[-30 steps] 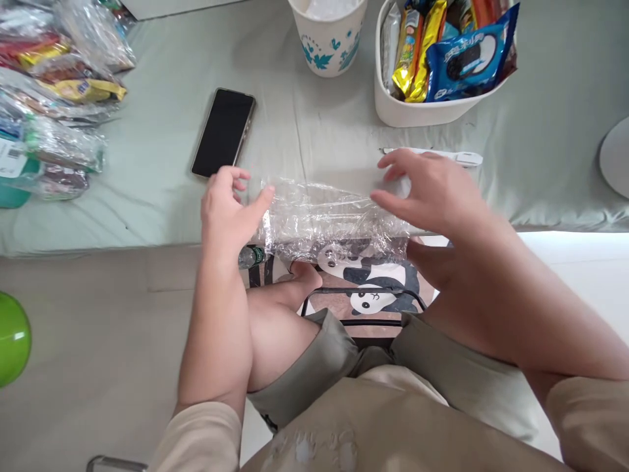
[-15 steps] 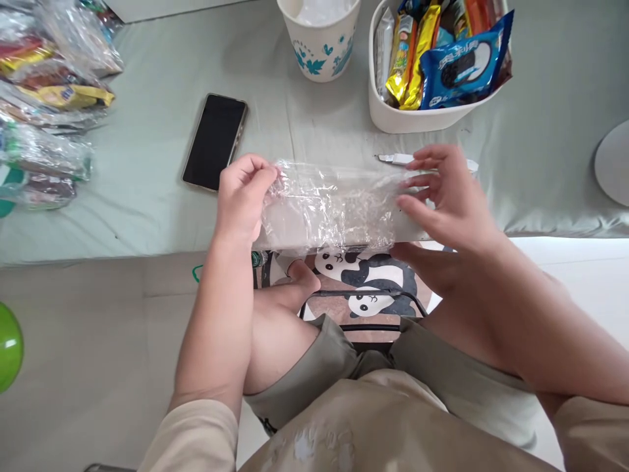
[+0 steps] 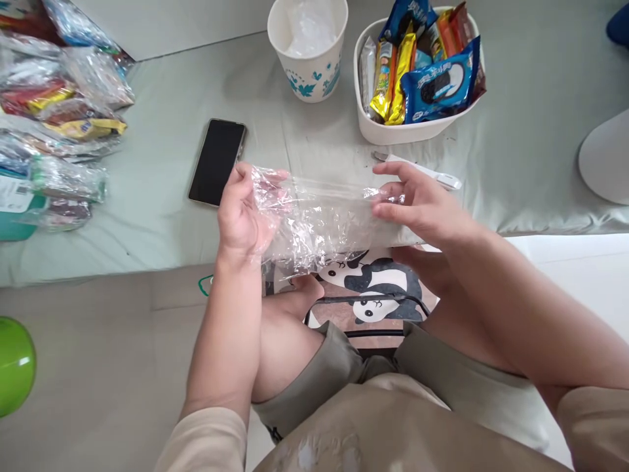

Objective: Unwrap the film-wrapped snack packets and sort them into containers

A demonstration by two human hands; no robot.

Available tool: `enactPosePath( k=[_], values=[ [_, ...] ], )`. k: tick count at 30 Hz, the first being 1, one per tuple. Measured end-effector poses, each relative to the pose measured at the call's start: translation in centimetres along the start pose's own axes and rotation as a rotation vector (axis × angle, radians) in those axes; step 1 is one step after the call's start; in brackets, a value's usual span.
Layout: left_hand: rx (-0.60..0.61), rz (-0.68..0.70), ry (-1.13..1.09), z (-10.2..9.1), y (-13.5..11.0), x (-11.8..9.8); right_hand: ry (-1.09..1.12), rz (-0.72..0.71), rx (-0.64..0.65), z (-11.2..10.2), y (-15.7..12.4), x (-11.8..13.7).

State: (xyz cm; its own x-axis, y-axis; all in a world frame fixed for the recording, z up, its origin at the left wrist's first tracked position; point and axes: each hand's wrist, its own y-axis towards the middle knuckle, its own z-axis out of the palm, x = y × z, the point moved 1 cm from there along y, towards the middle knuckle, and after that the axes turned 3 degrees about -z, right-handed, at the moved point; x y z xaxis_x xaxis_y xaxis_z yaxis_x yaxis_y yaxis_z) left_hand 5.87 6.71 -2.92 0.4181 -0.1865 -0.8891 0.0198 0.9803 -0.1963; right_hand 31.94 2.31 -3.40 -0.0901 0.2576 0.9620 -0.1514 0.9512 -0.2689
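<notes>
A clear crinkled plastic bag [image 3: 324,219] is stretched between both hands just above the near edge of the green-covered table [image 3: 162,223]. My left hand [image 3: 242,213] grips the bag's left end, fingers curled round it. My right hand [image 3: 417,206] pinches the bag's right end with thumb and fingertips. Below the bag lie my knees and a panda-print seat [image 3: 378,295].
A black phone [image 3: 217,162] lies left of the bag. Behind stand a paper cup [image 3: 308,52], a white tub of snack packets [image 3: 417,128] and a white pen-like tool [image 3: 427,172]. Wrapped snack bags [image 3: 54,124] pile at the far left. A green ball [image 3: 14,364] sits on the floor.
Both hands closed on the plastic bag and raised it off the table edge; the left hand went from open to gripping its left end. The camera tilted slightly.
</notes>
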Motion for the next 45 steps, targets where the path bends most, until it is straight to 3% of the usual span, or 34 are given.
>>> enactPosePath(
  k=[4,6,9,13,15,17,20,23,26,30,32,36,40,45],
  values=[
    [-0.018,-0.028,-0.012,0.3,-0.2,-0.4,0.051,-0.017,0.147,0.6,0.0,0.1],
    [-0.013,-0.026,0.045,0.0,-0.1,-0.5,0.076,-0.076,0.148,0.6,0.0,0.1],
    [-0.033,0.037,0.173,-0.6,0.3,-0.2,0.157,-0.118,0.023,0.2,0.3,-0.1],
    [-0.06,0.11,0.3,-1.1,0.7,0.8,0.214,-0.126,-0.269,-0.5,1.0,-0.2],
    [-0.017,0.136,0.449,-1.5,0.7,1.0,0.202,-0.143,-0.382,-1.0,1.1,0.2],
    [0.12,0.072,0.6,-2.2,0.6,0.6,0.165,-0.139,-0.431,-1.5,1.0,0.7],
    [0.418,-0.178,0.709,-3.2,0.4,-0.4,0.117,-0.104,-0.361,-2.3,0.7,1.2],
    [0.5,-0.15,0.715,-3.0,0.2,-1.0,0.121,-0.081,-0.213,-2.3,0.5,1.4],
    [0.538,-0.055,0.742,-0.7,-0.4,0.1,0.133,-0.1,-0.074,-1.5,0.5,1.7],
    [0.666,-0.276,0.748,2.6,-1.5,2.4,0.123,-0.099,0.032,-0.9,0.7,1.9],
    [0.648,-0.349,0.708,3.1,-1.8,2.7,0.129,-0.107,-0.037,-1.3,1.0,1.5],
    [0.415,-0.336,0.487,2.6,-1.9,1.9,0.112,-0.166,-0.209,-2.4,0.8,0.1],
    [0.29,-0.325,0.35,2.4,-2.2,1.3,0.074,-0.192,-0.152,-1.1,-0.1,-0.8],
    [0.305,-0.358,0.193,3.0,-2.4,1.5,0.231,-0.013,-0.001,2.2,-0.7,-0.9]
  ],
)
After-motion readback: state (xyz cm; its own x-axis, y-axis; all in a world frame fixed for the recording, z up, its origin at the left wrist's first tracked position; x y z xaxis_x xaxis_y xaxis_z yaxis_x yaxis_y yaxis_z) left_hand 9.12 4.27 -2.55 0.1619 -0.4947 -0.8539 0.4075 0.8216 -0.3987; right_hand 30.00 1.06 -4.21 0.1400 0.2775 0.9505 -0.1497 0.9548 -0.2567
